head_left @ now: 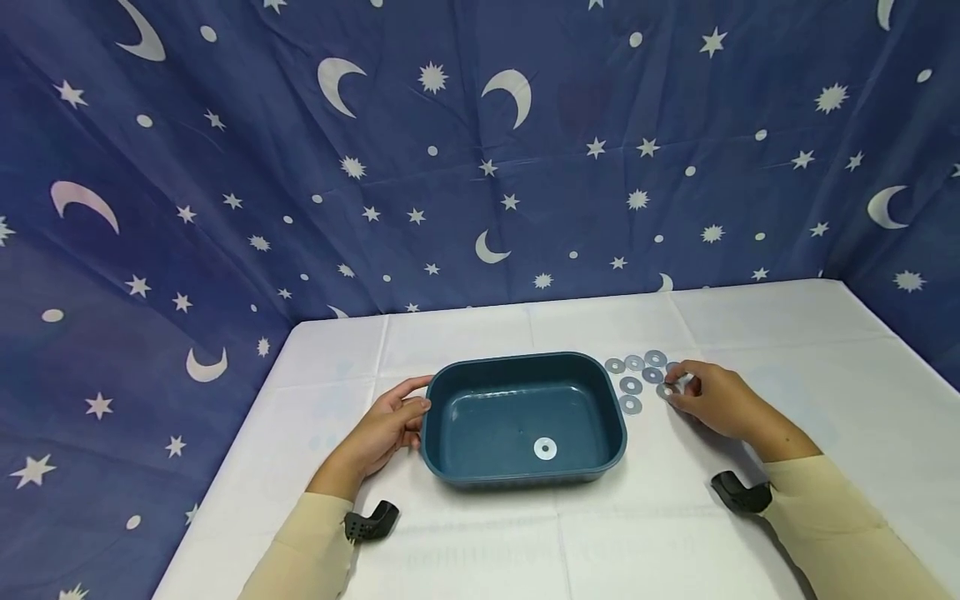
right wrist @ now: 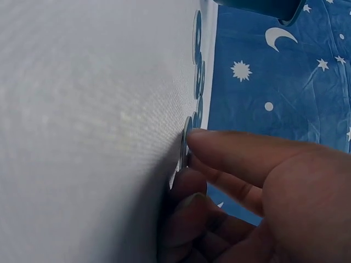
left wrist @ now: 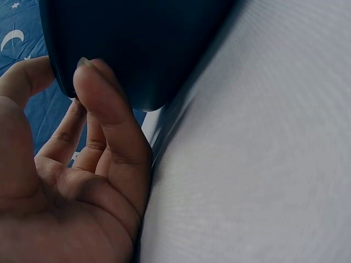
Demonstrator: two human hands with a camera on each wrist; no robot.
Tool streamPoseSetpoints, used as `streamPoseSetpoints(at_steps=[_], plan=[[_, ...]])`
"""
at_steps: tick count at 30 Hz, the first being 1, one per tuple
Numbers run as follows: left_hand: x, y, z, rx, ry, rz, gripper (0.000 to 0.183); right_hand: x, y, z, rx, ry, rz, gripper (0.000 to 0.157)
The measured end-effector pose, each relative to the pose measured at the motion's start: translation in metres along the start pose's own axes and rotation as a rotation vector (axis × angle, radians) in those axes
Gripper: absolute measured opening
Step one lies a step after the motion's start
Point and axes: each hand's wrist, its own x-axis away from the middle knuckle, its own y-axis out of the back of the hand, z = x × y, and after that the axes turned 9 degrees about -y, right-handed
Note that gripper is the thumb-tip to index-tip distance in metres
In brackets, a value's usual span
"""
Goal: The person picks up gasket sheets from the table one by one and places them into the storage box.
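A dark teal plastic tub (head_left: 480, 457) with rounded corners stands on the white-covered table. My left hand (head_left: 384, 427) holds its left end, thumb and fingers at the rim; the left wrist view shows these fingers (left wrist: 112, 115) close against the tub's wall. Inside the tub lies one flat metal washer (head_left: 537, 449). To the right of the tub, my right hand (head_left: 714, 398) pinches the edge of another washer (head_left: 661, 395) at the tabletop. In the right wrist view, thumb and index finger meet at that washer (right wrist: 184, 143), partly covering it.
Several more washers (head_left: 625, 409) lie flat between the tub and my right hand, some partly overlapping or touching. The white tablecloth (head_left: 480, 542) spreads around them. A blue curtain (head_left: 420, 217) with moons and stars hangs behind and to the sides.
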Motion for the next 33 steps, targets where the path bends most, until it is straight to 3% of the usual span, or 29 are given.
streamPoseSetpoints(at_steps=[33], plan=[[0.0007,-0.0006,-0.0003,-0.013,-0.008,0.008,0.06,0.0007,-0.0007,0.0003,-0.009,-0.015,0.059,0.023]])
